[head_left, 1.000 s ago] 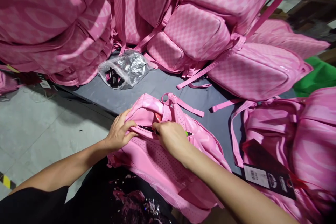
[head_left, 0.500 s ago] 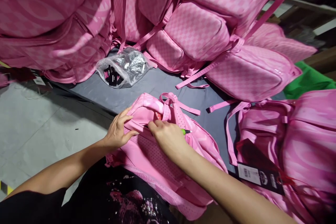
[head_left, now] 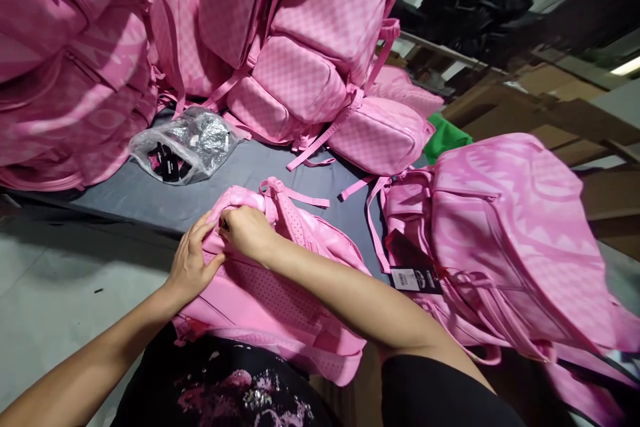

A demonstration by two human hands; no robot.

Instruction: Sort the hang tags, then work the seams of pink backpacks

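A pink backpack (head_left: 280, 280) lies with its dotted back panel up at the table's front edge, against my body. My left hand (head_left: 193, 260) grips its upper left edge, thumb on the near side and fingers over the fabric. Pressed to the fabric beside it, my right hand (head_left: 247, 230) is closed, its fingers curled. A small dark bit shows at its fingertips; the rest of the slim pen-like tool, green with a black tip half a second ago, is hidden by the hand. A pink strap (head_left: 305, 199) trails from the backpack's top onto the table.
On the grey-covered table (head_left: 115, 203) lies a clear plastic bag (head_left: 187, 147) with black tags inside. Checkered pink backpacks (head_left: 303, 77) stand behind, with more at left. Another pink backpack (head_left: 505, 227) with a black tag (head_left: 415, 280) is at right, near cardboard (head_left: 555, 113).
My right hand has moved toward my left hand along the backpack's top and turned, hiding the green tool. The view has swung right. My left hand keeps its grip.
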